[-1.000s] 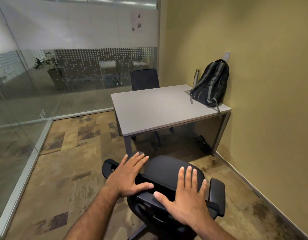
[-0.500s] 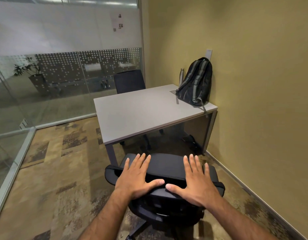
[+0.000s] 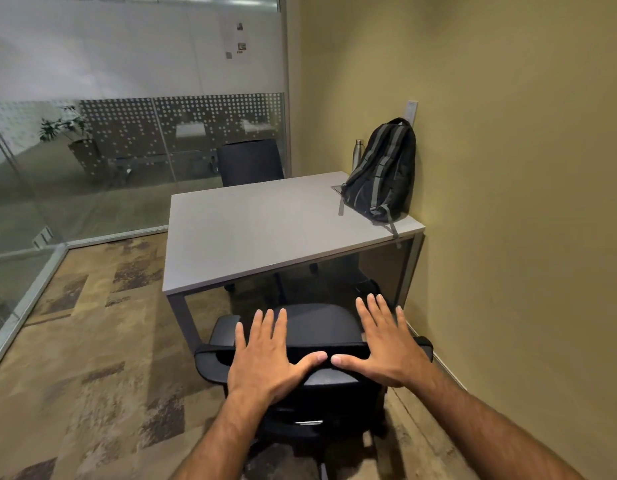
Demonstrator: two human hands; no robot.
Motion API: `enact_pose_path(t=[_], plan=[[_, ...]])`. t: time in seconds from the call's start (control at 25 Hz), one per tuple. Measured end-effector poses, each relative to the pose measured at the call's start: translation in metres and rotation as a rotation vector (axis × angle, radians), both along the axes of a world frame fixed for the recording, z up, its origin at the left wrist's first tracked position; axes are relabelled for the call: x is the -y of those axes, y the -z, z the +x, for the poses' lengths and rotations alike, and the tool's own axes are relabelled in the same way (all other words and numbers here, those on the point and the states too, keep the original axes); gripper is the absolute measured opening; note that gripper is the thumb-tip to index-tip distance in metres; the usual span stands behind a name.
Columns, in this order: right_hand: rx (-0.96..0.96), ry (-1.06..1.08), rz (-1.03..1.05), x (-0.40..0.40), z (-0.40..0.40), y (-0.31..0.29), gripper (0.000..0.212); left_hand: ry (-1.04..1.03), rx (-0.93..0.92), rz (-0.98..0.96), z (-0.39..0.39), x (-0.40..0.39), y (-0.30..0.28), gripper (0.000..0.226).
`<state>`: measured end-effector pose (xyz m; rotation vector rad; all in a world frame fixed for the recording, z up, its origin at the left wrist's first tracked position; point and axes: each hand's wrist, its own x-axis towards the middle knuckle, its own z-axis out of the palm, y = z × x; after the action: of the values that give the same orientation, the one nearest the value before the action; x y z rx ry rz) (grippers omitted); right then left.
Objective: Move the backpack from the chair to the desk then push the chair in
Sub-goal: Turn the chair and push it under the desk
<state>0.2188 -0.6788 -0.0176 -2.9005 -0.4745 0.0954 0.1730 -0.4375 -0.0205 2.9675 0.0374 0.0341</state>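
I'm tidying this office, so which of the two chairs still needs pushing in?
The near chair under both hands; its seat is outside the desk. The far chair sits tucked against the opposite side.

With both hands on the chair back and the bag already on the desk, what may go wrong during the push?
1. The left hand and right hand lie flat on the chair back, not gripping, so it may swivel or roll off line.
2. Its right armrest is close to the desk leg and wall, and may knock them.
3. The backpack strap hangs over the desk edge; a jolt might shift the bag.
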Motion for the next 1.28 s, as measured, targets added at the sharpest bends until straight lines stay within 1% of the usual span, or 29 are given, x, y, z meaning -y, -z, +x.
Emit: enact_pose_path(t=[0.24,0.36,0.56,0.72,0.84,1.0,1.08,1.16,1.28], plan=[[-0.018,-0.166,-0.018,0.068,0.068,-0.008,0.131,-0.128,0.011,-0.048,0.036,0.076,-0.001,0.133],[-0.004,-0.225,-0.057,0.097,0.098,-0.009,0.127,-0.117,-0.030,-0.065,0.056,0.108,0.001,0.134],[-0.003,-0.251,-0.116,0.130,0.137,-0.012,0.122,-0.069,-0.106,-0.028,0.085,0.147,-0.003,0.135],[0.029,-0.255,-0.122,0.143,0.155,-0.011,0.123,-0.084,-0.129,-0.028,0.102,0.159,0.000,0.132],[0.047,-0.244,-0.104,0.148,0.161,-0.010,0.126,-0.124,-0.107,-0.020,0.108,0.166,0.003,0.134],[0.071,-0.150,-0.072,0.152,0.161,-0.006,0.134,-0.160,-0.049,-0.001,0.106,0.170,0.005,0.134],[0.073,-0.116,-0.024,0.151,0.157,-0.002,0.133,-0.181,-0.016,0.011,0.104,0.170,0.004,0.134],[0.076,-0.165,0.026,0.150,0.156,-0.002,0.133,-0.194,0.015,0.026,0.103,0.168,0.001,0.134],[0.113,-0.312,0.031,0.146,0.159,-0.003,0.137,-0.188,0.034,0.035,0.106,0.162,-0.003,0.133]])
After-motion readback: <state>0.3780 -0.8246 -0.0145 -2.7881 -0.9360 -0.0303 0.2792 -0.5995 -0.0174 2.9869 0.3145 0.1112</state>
